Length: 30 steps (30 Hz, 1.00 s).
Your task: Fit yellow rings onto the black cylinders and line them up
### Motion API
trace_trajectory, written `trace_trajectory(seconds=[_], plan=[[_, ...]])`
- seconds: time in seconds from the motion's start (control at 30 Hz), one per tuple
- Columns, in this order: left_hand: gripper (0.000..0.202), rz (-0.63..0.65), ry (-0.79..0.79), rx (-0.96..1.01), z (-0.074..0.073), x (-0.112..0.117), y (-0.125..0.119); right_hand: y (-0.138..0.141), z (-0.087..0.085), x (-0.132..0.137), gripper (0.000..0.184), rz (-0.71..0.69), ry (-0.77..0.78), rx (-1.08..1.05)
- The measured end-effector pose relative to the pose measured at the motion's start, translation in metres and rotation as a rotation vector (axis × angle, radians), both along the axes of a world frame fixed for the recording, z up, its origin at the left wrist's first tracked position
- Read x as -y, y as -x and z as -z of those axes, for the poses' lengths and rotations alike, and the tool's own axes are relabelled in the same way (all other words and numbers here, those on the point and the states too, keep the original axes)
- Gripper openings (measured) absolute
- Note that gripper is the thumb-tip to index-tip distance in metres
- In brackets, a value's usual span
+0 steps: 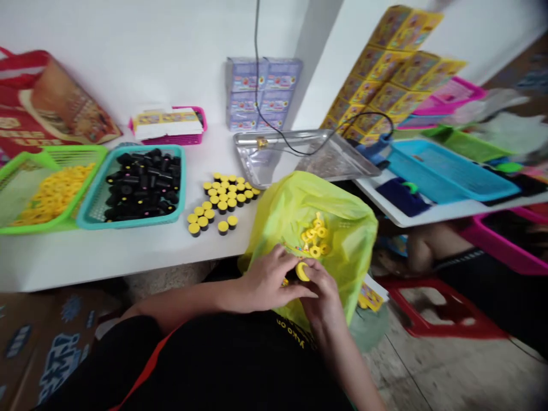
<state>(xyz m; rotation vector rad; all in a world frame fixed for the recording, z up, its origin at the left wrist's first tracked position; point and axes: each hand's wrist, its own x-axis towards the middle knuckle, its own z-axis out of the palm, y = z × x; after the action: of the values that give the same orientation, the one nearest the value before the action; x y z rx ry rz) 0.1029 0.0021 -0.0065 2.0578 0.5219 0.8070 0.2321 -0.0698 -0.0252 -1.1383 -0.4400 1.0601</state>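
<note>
Yellow plastic ring [302, 272] — one piece, held just over a yellow-green plastic bag [346, 228], clasped by the fingers of the right hand [320, 291]. Left hand [268, 281] — fingers curled inward, close beside the ring and the right hand; whether they also grasped it could not be told. Small yellow rings [314, 238] — a little heap at the middle of the bag, hard to tell whether inside or on it. White table [107, 257] — just far of the bag, bearing black cylinders with yellow tops [220, 197], upright in a loose cluster. Teal plastic basket [183, 182] — to the left of these, filled with black cylinders [141, 185]. Green plastic basket [72, 149] — further left, holding loose yellow rings [53, 194]. Steel tray [257, 165] — far, crossed by a dark cable [295, 151]. Blue plastic tray [445, 177] — right, on a white shelf
</note>
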Motion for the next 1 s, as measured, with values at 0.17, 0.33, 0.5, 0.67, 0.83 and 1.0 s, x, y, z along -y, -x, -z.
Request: trace_trajectory(seconds=[0.17,0.33,0.5,0.67,0.83,1.0], plan=[[0.017,-0.234,-0.238,0.128,0.003,-0.015,0.029,0.011,-0.005,-0.003,0.038,-0.137,-0.006,0.145],[0.023,-0.679,-0.157,0.052,0.037,-0.046,0.078,0.014,0.017,-0.004,0.045,-0.188,0.139,0.270],[0.031,-0.774,-0.137,-0.280,0.066,-0.066,0.095,0.021,0.033,-0.009,0.052,-0.331,0.204,0.432],[0.038,-0.766,-0.065,-0.312,0.074,-0.070,0.089,0.025,0.032,-0.010,0.054,-0.339,0.223,0.495],[0.043,-0.813,-0.234,-0.304,0.073,-0.064,0.101,0.022,0.036,-0.006,0.049,-0.353,0.225,0.480],[0.018,-0.667,-0.697,-0.311,0.070,-0.055,0.097,0.027,0.031,-0.009,0.050,-0.357,0.185,0.482]])
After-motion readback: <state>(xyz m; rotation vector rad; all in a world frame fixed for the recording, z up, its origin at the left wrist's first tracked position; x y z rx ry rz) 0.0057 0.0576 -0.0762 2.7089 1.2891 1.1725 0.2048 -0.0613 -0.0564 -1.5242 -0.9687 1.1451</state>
